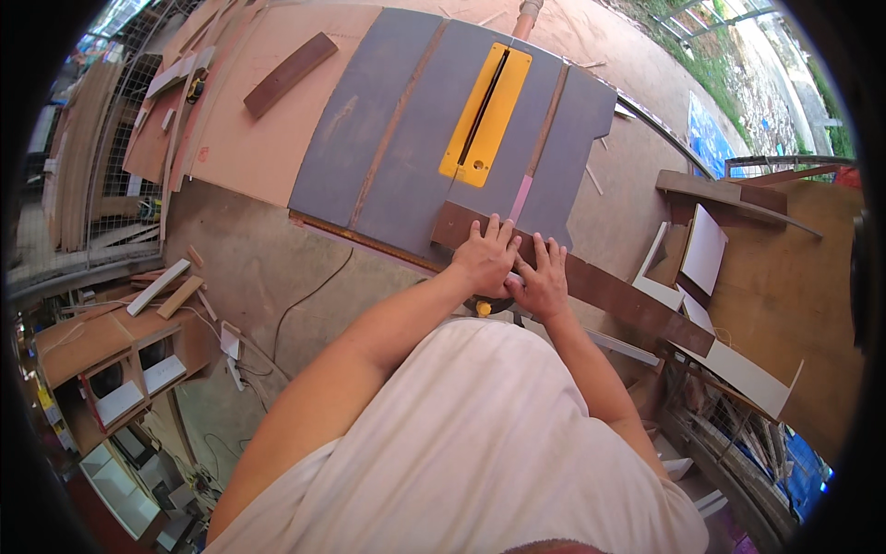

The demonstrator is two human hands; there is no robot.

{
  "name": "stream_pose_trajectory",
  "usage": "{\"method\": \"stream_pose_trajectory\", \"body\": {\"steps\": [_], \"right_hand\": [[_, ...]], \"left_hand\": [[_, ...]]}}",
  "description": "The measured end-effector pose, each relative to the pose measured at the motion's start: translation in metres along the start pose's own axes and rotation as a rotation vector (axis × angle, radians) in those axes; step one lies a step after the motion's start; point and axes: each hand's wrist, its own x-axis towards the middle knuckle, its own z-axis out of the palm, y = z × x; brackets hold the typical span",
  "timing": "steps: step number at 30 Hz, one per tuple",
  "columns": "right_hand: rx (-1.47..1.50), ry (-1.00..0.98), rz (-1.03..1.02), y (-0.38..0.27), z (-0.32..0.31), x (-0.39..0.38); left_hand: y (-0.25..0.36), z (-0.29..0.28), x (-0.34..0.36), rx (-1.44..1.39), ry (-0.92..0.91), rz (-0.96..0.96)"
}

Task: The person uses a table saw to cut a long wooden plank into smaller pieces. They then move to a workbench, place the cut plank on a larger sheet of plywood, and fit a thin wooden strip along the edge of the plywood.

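A long brown wooden board [637,307] lies across the near edge of the grey table saw top [397,175], its right end sticking out well past the table. My left hand [486,258] holds the board near its left end, fingers reaching over to the far edge. Close beside it, my right hand [543,279] grips the same board, fingertips at its far edge too. Part of both thumbs and the board's underside are hidden. Beyond the board, the yellow insert plate [509,85] has a long dark blade slot; I cannot make out a raised blade.
A shorter brown board [290,75] lies on the pale plywood sheet [235,138] left of the saw. At the right stands a brown worktable [784,268] with white-faced panels [705,247]. A dark cable [314,294] crosses the floor. Wooden cabinets [120,360] stand lower left.
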Motion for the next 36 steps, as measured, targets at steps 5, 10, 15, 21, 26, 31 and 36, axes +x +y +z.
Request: {"method": "stream_pose_trajectory", "body": {"steps": [5,10,15,21,26,31,36], "right_hand": [[-0.04,0.016,0.001,0.023,-0.001,0.025],[-0.091,-0.078,0.037,0.034,-0.002,0.04],[-0.077,-0.011,0.012,0.033,0.0,0.037],[-0.056,0.031,0.031,0.03,0.005,0.029],[-0.07,0.078,-0.003,0.035,0.006,0.038],[-0.061,0.102,0.015,0.04,0.004,0.047],[-0.061,0.12,0.007,0.042,0.003,0.048]], "left_hand": [[-0.012,-0.01,0.031,0.013,0.009,-0.013],[-0.016,-0.017,0.047,-0.006,-0.03,-0.022],[-0.018,-0.015,0.045,0.022,-0.011,-0.013],[-0.016,-0.013,0.042,0.016,0.007,0.0],[-0.021,-0.018,0.048,0.053,-0.034,0.023],[-0.025,-0.021,0.06,0.078,-0.02,0.009],[-0.025,-0.02,0.061,0.076,-0.023,0.003]]}}
